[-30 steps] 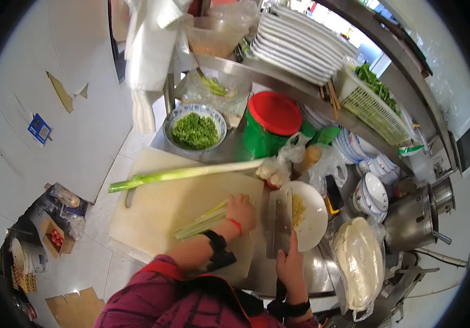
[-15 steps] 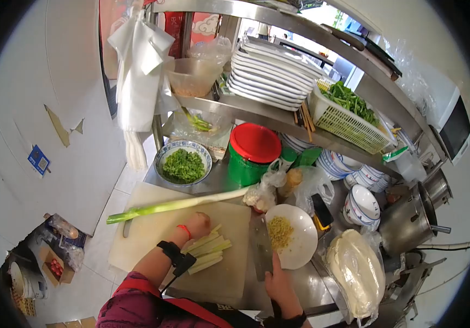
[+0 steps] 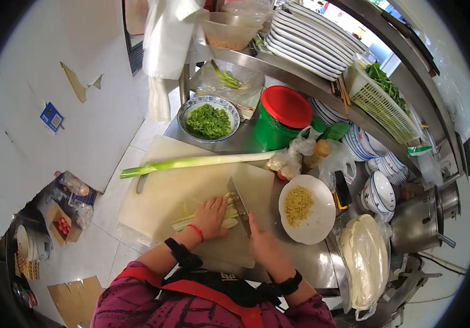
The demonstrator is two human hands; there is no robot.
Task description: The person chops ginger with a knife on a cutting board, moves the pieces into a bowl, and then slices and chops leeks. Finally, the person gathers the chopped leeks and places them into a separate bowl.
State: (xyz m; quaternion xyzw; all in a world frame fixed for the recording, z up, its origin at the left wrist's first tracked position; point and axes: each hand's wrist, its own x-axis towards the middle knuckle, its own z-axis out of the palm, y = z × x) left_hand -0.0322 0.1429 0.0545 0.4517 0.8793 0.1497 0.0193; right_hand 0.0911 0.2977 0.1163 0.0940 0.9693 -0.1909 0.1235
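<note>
My left hand point(image 3: 211, 220) lies over a bundle of pale green leek strips point(image 3: 182, 223), fingers bent across the top and thumb at the near side, holding them on the white cutting board point(image 3: 153, 199). In my right hand point(image 3: 270, 249) is a cleaver point(image 3: 238, 205), gripped by the handle. Its blade stands on edge at the right ends of the strips, close to my left fingers. A whole leek point(image 3: 191, 162) stretches across the far part of the board. Just right of the cleaver sits a white plate point(image 3: 322, 218) with chopped yellowish bits point(image 3: 298, 205).
Behind the board stand a bowl of chopped greens point(image 3: 208, 121) and a green tub with a red lid point(image 3: 285, 106). Bagged dough point(image 3: 364, 262), bowls point(image 3: 378, 194) and a metal pot point(image 3: 418, 221) line the right. Stacked plates point(image 3: 306, 44) and a vegetable basket point(image 3: 385, 109) occupy the shelf.
My left hand has gone from a raised fist to resting on the leek strips. The cleaver has moved left, from beside the plate to the strips. The view has tilted down.
</note>
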